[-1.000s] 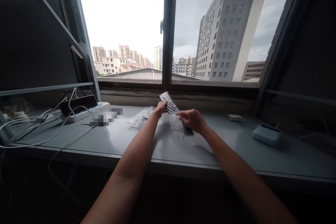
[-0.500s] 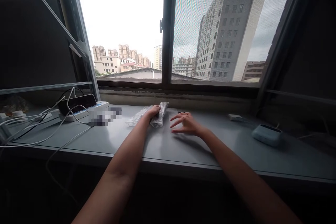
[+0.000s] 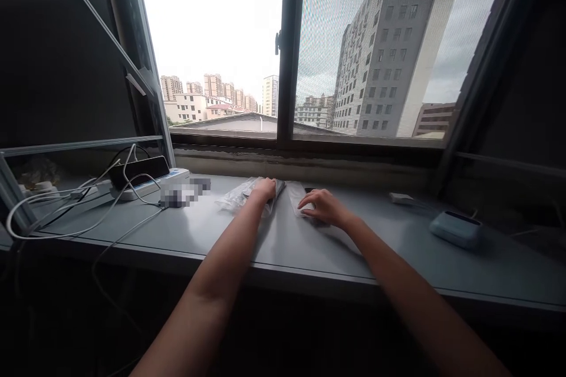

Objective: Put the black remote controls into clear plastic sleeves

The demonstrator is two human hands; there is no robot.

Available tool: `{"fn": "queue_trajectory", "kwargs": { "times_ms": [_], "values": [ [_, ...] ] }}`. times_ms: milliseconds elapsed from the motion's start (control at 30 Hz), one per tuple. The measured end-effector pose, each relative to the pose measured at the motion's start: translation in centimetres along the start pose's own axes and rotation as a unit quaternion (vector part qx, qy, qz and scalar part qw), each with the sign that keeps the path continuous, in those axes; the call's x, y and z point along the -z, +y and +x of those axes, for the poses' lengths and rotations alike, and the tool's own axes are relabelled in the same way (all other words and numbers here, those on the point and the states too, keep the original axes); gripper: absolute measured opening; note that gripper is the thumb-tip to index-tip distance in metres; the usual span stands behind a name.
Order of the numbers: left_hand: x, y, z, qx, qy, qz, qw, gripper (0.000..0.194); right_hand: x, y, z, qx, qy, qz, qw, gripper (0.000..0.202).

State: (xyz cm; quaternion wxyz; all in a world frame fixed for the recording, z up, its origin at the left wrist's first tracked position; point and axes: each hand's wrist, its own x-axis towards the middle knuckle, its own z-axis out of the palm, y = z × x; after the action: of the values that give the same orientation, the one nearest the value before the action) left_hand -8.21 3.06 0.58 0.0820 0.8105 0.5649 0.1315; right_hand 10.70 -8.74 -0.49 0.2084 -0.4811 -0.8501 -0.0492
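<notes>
My left hand [image 3: 265, 189] is closed on a crumpled clear plastic bag [image 3: 236, 197] on the grey tabletop, its fingertips mostly hidden behind the hand. Just to the right, my right hand [image 3: 326, 207] reaches down over a second clear plastic bag [image 3: 294, 195] that lies flatter. The index finger and thumb come together at this bag's near edge in a pinch. Something dark [image 3: 311, 190] shows behind the right hand, mostly covered, and I cannot make out what it is.
White cables [image 3: 95, 227] run from a white power strip [image 3: 177, 177] with a dark phone-like slab [image 3: 139, 174] on the left. To the right sit a light blue rounded device [image 3: 456, 228] and a small white block [image 3: 401, 198]. Behind the table [image 3: 212, 241] is a window.
The left hand has lowered its bag onto the table. My right hand's spread fingers have drawn together and come down on the flatter bag. The view has shifted slightly left.
</notes>
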Motion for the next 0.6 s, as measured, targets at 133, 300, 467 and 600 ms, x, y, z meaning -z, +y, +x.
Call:
{"fn": "queue_trajectory", "kwargs": {
  "times_ms": [133,300,467,600],
  "values": [
    [-0.1,0.7,-0.2,0.004,0.024,0.019,1.0,0.032,-0.2,0.0,0.0,-0.006,-0.002,-0.02,1.0,0.027],
    [-1.1,1.8,0.4,-0.044,0.041,0.015,0.998,0.045,-0.6,0.3,0.0,0.008,-0.045,-0.009,0.999,0.016],
    [-2.3,1.6,0.8,-0.082,-0.048,-0.004,0.995,0.056,-0.8,0.4,0.1,0.013,-0.014,-0.008,1.0,0.013],
    [-2.5,1.1,0.7,-0.071,-0.061,-0.019,0.995,0.059,-0.5,0.2,0.0,-0.026,0.03,-0.004,0.999,0.014]
  ]
}}
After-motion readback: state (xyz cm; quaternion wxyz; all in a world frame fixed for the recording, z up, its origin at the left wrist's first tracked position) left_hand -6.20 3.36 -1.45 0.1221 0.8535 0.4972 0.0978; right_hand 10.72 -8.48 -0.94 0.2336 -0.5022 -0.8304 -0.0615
